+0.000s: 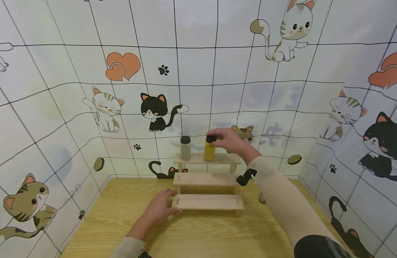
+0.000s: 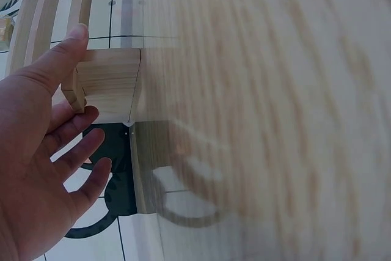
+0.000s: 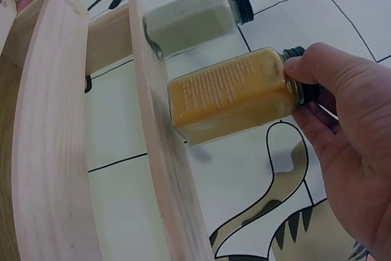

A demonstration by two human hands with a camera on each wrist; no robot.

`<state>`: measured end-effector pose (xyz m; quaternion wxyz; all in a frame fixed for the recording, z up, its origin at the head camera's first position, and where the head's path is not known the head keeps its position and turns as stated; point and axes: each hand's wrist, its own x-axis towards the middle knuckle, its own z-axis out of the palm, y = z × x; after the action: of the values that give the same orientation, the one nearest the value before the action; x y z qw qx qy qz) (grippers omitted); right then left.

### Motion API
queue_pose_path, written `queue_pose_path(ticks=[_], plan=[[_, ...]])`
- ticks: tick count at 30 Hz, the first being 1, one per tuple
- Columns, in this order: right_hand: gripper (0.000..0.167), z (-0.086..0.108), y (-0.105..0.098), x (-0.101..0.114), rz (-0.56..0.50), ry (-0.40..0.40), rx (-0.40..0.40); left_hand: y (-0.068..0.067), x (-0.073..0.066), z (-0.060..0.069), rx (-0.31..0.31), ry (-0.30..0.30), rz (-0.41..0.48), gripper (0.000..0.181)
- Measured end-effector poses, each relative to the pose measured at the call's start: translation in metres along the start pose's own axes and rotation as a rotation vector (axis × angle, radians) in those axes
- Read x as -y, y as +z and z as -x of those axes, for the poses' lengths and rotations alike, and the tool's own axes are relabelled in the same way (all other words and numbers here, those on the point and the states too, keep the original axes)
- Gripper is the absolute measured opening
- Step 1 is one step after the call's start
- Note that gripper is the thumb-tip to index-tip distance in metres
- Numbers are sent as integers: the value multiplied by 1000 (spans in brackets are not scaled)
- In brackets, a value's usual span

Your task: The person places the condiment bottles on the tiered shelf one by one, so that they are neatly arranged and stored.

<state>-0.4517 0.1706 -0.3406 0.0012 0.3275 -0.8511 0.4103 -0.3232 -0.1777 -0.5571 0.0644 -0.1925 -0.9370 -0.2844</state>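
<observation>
A three-step wooden rack (image 1: 208, 202) stands on the table. My right hand (image 1: 229, 140) pinches the black cap of a glass spice jar with yellow-orange powder (image 3: 229, 99), upright at the top step. Printed text covers one side of it. To its left on that step is a second black-capped jar (image 1: 185, 150), its contents pale greenish-grey. At the rack's left end, my left hand (image 1: 159, 207) holds the lowest board (image 2: 74, 87) between thumb and index finger, the other fingers spread below. Whether the yellow jar's base touches the step is hard to tell.
A small item (image 1: 261, 198), partly hidden by my right forearm, is on the wooden table (image 1: 198, 236) right of the rack. A white cat-print sheet with grid lines (image 1: 198, 64) rises behind and on both sides.
</observation>
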Motion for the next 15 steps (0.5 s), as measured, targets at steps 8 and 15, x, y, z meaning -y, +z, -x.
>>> queue_pose_path(ticks=[8,15], plan=[[48,-1,8,-10,-42,10,8,3,-1,0,10,-13,13,73],[46,-4,20,-19,-117,1,1,4,3,-1,7,-20,4,74]])
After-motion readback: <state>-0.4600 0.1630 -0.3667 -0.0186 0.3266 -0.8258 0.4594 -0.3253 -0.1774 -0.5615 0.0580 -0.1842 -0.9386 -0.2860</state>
